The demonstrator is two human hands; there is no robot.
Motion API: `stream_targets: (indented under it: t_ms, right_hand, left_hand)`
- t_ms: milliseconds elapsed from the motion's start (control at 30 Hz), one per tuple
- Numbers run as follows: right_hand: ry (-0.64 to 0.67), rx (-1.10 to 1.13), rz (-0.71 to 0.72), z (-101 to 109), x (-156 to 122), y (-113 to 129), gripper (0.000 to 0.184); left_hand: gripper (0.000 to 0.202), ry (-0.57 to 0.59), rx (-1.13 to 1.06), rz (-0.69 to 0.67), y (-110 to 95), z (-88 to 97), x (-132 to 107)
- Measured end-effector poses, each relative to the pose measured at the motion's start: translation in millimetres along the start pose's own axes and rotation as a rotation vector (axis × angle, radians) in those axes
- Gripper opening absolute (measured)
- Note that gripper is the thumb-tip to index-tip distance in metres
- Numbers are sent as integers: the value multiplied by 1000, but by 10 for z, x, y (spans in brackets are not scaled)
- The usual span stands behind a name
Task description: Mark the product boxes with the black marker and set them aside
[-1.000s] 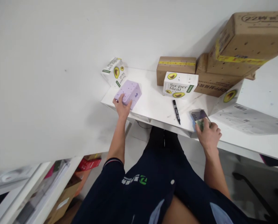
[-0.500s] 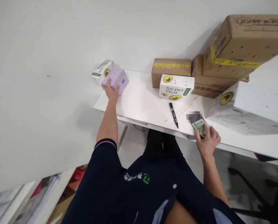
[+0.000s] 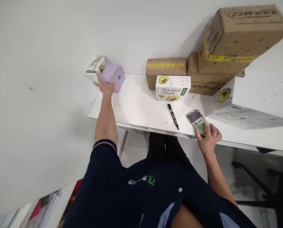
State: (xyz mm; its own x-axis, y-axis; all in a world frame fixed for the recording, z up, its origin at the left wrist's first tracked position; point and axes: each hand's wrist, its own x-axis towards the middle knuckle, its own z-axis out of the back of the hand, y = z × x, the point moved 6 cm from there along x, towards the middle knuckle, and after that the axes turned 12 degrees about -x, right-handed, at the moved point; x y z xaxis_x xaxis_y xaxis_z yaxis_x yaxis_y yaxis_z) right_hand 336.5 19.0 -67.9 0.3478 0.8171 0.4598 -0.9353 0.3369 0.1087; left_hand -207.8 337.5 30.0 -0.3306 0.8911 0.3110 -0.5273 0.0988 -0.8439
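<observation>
At the table's left end, a small purple box with dark specks stands close against a white avocado-print carton. My left hand is at their near side with fingers spread, index finger by the white carton and thumb by the purple box; it grips neither. On the right, my right hand pinches the near edge of a dark, wallet-like item with a green banknote showing on it. Its far part is blurred out. A black marker lies to the left of that item.
A white "Su-per Meal" box stands before a brown carton. Right of these, a large brown carton is stacked on another. A big white box occupies the right side. An office chair base is below the table.
My left hand has loosened from the purple box and spread its fingers. My right hand still holds the banknote item. The view has shifted slightly, moving most things leftward.
</observation>
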Motion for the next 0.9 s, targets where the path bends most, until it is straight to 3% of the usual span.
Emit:
stream_targets:
  t_ms: [33, 100, 133, 200, 267, 367, 433, 533, 733, 900]
  right_hand:
    - [0, -2, -2, 2, 3, 4, 50]
    - [-3, -11, -3, 3, 8, 10, 50]
    - [-3, -14, -2, 2, 11, 12, 50]
    - [-2, -16, -3, 3, 17, 14, 51]
    - [3, -10, 0, 7, 21, 20, 51]
    - [5, 3, -7, 20, 25, 30, 54]
    - [11, 12, -15, 24, 27, 36, 55]
    - [23, 26, -26, 15, 30, 37, 54]
    - [-1, 20, -35, -13, 20, 22, 56]
    - [-31, 15, -19, -23, 9, 28, 55]
  left_hand:
    - [85, -83, -2, 24, -95, 12, -88]
    - [80, -144, 26, -106, -453, -124, -355]
    - [82, -66, 45, -195, -660, -309, -510]
    - [87, 196, 73, -366, -1045, -817, -829]
    - [91, 417, 72, -479, -1319, -1321, -1082]
    - [90, 579, 56, -516, -1478, -1841, -1215]
    - [89, 642, 53, -508, -1475, -1996, -1214]
    - [87, 681, 54, -514, -1447, -1972, -1216]
    - [79, 657, 21, -423, -1443, -1637, -1356]
    - [82, 442, 40, -273, -1301, -1191, -1600]
